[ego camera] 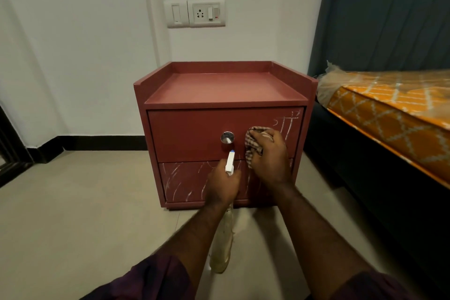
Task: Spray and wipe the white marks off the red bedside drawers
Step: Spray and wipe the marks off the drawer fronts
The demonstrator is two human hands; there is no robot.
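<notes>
Wiping top drawer (194,134) | right hand (267,153) presses bunched cloth (253,146) beside knob (227,137) | left hand (225,185) grips spray bottle (230,161) | next: likely chalk marks (288,122) at right, then bottom drawer (185,181)

1 head view, looking forward and down, close to the drawers (225,134).

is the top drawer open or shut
Shut: the top drawer front sits flush in the cabinet, with no gap showing.
</notes>
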